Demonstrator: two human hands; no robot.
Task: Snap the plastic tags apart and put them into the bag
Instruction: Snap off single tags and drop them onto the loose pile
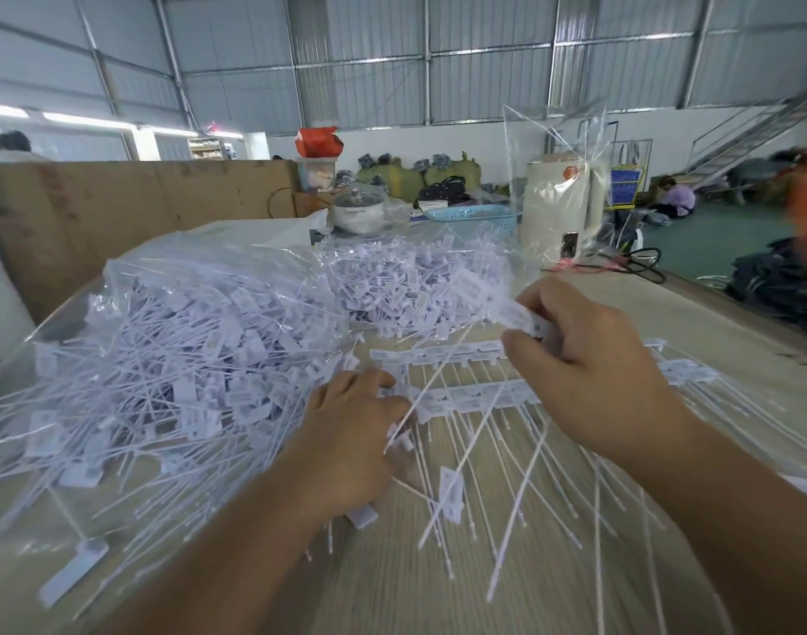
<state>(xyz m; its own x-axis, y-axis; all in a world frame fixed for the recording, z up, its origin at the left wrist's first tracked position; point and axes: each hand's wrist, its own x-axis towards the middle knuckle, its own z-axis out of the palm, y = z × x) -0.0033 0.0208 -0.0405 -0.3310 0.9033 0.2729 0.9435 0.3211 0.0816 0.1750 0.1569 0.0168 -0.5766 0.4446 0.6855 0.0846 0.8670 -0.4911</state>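
Observation:
A clear plastic bag (131,277) full of loose white plastic tags lies across the left and middle of the wooden table (438,579). Strips of joined tags (465,396) with long thin tails lie in front of me. My right hand (589,359) pinches a white tag (523,318) by its flat head, lifted above the strips. My left hand (351,437) rests on the near strip's left end, fingers curled over tag heads and tails. Loose single tags (452,494) lie on the table between my arms.
A cream kettle (557,203) inside an upright clear bag stands at the back right, with a black cord (639,263) beside it. A pot (358,210) and blue basket (474,215) sit behind. Cardboard (117,208) walls the left. People sit on the floor far right.

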